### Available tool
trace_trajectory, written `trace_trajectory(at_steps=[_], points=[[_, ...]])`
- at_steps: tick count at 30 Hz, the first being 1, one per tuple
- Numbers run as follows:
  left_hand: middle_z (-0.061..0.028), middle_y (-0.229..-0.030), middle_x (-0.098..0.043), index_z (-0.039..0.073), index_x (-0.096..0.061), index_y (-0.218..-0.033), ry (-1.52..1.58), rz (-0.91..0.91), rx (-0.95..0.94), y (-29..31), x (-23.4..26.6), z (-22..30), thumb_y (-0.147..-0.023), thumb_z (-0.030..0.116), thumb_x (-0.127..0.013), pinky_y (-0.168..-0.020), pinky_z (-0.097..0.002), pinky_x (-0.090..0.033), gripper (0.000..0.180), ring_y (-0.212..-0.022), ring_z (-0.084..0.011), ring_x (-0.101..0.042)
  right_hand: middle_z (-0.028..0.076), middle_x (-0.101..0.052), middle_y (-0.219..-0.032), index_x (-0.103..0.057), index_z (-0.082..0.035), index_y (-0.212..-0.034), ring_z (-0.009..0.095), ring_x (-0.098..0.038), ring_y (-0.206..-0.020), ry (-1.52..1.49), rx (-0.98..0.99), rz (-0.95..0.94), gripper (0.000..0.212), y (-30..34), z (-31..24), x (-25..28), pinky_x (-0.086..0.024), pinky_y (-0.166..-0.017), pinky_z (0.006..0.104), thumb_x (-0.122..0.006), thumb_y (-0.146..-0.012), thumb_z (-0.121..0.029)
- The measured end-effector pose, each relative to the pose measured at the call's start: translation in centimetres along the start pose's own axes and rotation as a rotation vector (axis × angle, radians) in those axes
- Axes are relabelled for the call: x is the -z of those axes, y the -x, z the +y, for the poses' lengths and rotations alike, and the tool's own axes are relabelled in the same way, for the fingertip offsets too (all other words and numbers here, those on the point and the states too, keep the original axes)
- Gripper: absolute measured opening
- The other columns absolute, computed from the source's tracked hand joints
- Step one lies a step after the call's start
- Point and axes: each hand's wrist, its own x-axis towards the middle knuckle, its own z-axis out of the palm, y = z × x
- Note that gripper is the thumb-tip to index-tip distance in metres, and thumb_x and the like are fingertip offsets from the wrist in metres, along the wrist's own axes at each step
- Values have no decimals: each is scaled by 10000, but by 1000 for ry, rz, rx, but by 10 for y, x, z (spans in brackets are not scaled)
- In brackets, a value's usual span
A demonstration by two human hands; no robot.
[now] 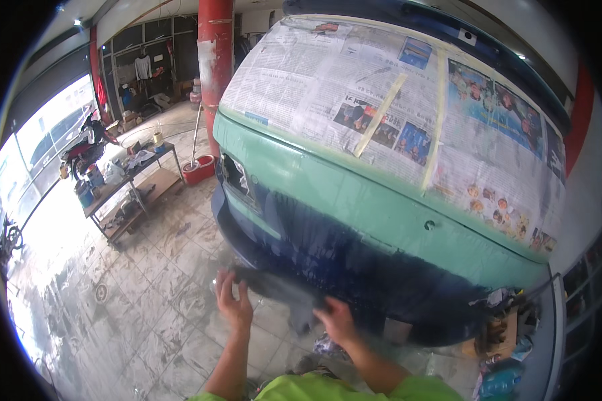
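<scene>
Between my two hands stretches a thin dark grey sheet (279, 287), smeared by motion; whether it is sandpaper or cloth I cannot tell. My left hand (234, 301) grips its left end, fingers upward. At the lower right end, my right hand (338, 319) pinches it between thumb and fingers. The sheet is held in the air just this side of the vehicle's rear, which is painted light green (328, 180) above and dark blue (341, 254) below. Newspaper (308, 80) fixed with masking tape covers the rear window.
At the left, a metal work table (104, 199) carries cans and cloths. A red mop bucket (198, 170) stands beside a red pillar (215, 80). A motorcycle (87, 144) is parked farther off. Wet tiles (160, 294) lie underfoot. A cardboard box (498, 334) and blue bottle (500, 382) sit at right.
</scene>
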Motion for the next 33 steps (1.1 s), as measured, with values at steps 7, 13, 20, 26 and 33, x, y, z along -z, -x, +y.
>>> trace_trajectory(at_steps=[7,13,20,26,33], points=[[-231,-1681,-235,96,-413,-1575,258,-431,-541,-72,-168,114,-969,433,-591,-1254,-572,-61,717,-1569,-449,-145,129,-653,-1244,-477,45,-1404,213,-644,-1105,-390,398,144,497,-94,-103,28,-501,-968,333,-668,-951,-23],[-190,-1646,-344,144,-557,-1484,128,-365,-747,-145,-237,87,-944,731,-394,-1248,-574,-42,815,-1548,-410,-244,188,-654,-1253,-419,74,-1462,271,-641,-1103,477,635,924,532,-102,-87,79,-500,-955,344,-603,-1023,-165],[-124,-1635,-399,167,-568,-1478,154,-95,-493,-331,-244,-39,-887,680,-499,-1245,-550,-118,786,-1541,-350,-304,241,-496,-1506,-438,34,-1498,357,-509,-1364,1212,582,1539,553,-118,-45,115,-383,-1155,424,-608,-1055,-250],[-91,-1622,-426,182,-570,-1462,222,-196,-403,-495,-255,-136,-854,524,-695,-1239,-559,-162,708,-1537,-303,-327,268,-379,-1586,-368,48,-1538,375,-397,-1463,1356,394,1596,624,-145,-12,109,-329,-1209,454,-577,-1068,-305],[-129,-1526,-518,3,-522,-1456,-77,189,-1276,-641,-305,-190,-1023,123,-515,-1221,-377,-316,450,-1456,-279,-432,259,-379,-1580,-380,49,-1530,393,-380,-1458,1218,231,1642,602,-149,-19,103,-314,-1204,472,-496,-1091,-347]])
